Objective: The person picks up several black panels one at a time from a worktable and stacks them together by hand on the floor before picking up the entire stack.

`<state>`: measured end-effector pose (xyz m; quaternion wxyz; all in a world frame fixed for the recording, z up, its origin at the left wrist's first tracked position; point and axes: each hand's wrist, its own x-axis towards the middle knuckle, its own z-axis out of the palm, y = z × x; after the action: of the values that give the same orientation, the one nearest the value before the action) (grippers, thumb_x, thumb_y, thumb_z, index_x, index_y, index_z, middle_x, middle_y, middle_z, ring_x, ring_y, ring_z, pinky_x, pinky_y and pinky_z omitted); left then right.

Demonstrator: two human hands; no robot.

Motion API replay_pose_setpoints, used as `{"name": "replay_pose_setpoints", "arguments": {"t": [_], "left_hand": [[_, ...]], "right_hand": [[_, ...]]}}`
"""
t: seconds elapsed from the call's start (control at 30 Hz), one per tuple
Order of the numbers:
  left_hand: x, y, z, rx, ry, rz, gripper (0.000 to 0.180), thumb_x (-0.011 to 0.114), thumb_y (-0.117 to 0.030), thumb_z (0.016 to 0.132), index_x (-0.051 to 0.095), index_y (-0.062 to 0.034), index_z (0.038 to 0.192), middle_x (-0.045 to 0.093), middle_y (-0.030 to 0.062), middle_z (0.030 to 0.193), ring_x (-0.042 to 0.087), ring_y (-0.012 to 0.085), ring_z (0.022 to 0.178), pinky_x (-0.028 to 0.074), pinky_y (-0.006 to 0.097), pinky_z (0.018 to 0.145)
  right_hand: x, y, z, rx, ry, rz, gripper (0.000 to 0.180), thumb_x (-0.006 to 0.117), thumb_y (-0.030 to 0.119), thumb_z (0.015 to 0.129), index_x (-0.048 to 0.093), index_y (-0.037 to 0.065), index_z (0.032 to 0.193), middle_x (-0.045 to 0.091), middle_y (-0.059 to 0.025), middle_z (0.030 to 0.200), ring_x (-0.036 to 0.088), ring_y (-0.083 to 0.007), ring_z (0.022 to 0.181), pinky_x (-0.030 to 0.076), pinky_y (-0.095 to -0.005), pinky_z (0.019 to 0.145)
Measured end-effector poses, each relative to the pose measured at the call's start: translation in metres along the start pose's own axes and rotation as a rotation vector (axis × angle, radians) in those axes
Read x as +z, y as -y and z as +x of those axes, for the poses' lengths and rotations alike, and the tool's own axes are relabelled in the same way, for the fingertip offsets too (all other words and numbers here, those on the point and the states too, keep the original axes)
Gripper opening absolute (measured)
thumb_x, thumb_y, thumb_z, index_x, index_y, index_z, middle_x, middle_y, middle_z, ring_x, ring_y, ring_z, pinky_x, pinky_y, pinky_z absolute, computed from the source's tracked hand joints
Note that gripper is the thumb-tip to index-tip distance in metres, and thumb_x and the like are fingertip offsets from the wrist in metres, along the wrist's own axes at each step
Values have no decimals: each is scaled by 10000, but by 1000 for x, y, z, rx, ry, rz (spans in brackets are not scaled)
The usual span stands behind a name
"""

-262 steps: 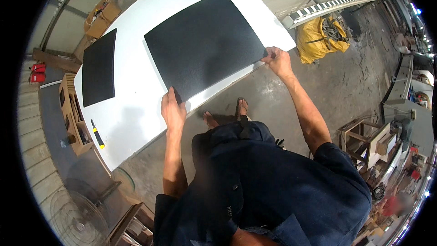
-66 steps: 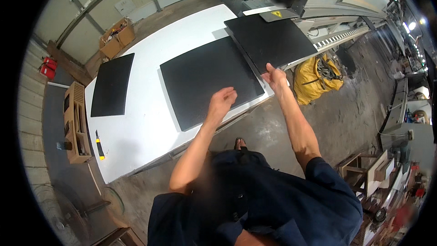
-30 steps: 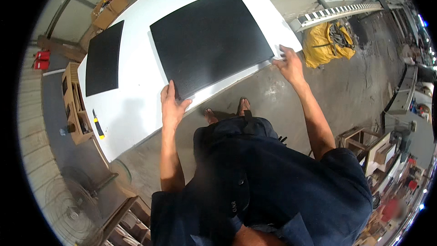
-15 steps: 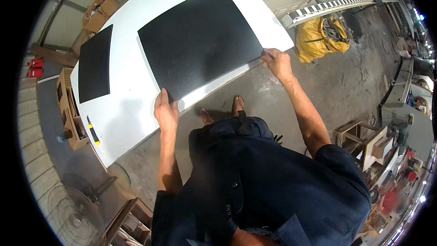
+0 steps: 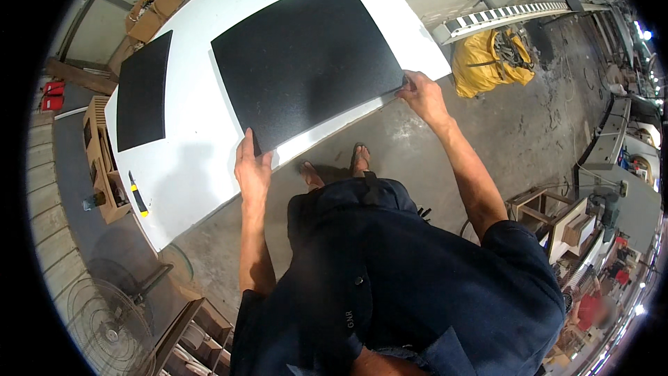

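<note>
A large black square panel lies on the white tabletop, its near edge close to the table's front edge. At its near left corner my left hand grips the edge, fingers along the side and thumb at the front. My right hand pinches the near right corner between thumb and bent fingers. To the left lies a smaller black panel. A yellow and black utility knife rests nearer to me, at the table's left end.
A standing fan and an open wooden shelf box are at the lower left. Beyond the table sits a cardboard box. A yellow sack stands on the floor beside a machine with a striped rail. Wooden frames are at right.
My head view has shifted slightly. Both hands still hold the same two corners of the large black panel, which has hardly moved, if at all.
</note>
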<state>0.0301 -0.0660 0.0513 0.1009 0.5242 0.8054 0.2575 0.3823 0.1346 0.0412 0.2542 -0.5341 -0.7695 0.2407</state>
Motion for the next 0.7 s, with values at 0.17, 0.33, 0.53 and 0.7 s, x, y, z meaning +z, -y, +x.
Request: {"name": "replay_pose_setpoints", "arguments": {"t": [0.17, 0.33, 0.53, 0.7], "left_hand": [[1, -4, 4, -64, 71, 36, 753, 762, -17, 727, 435, -41, 1405, 594, 222, 1188, 596, 394, 1062, 497, 418, 910], [3, 6, 6, -35, 96, 30, 756, 766, -17, 723, 438, -36, 1404, 599, 225, 1173, 611, 391, 1028, 523, 421, 849], [-2, 2, 5, -57, 125, -19, 787, 760, -22, 732, 395, -34, 1430, 560, 255, 1228, 599, 394, 1069, 525, 438, 866], [-15, 20, 37, -215, 245, -663, 930, 764, -193, 792, 195, 54, 1484, 344, 325, 1451, 382, 386, 1354, 340, 410, 1108]], "right_hand": [[-1, -11, 10, -164, 23, -137, 281, 795, 146, 692, 670, 11, 904, 648, -161, 800, 642, -349, 733, 503, -414, 674], [0, -13, 12, -2, 91, -101, 296, 815, 177, 672, 653, 6, 851, 640, -170, 784, 639, -355, 739, 501, -411, 662], [-5, -12, 17, 58, 226, -99, 366, 813, 230, 706, 678, 14, 968, 668, -168, 834, 663, -302, 783, 510, -391, 705], [6, -37, 53, 298, 207, 364, 576, 740, 466, 803, 664, -37, 1075, 692, -135, 918, 646, -219, 834, 505, -353, 776]]}}
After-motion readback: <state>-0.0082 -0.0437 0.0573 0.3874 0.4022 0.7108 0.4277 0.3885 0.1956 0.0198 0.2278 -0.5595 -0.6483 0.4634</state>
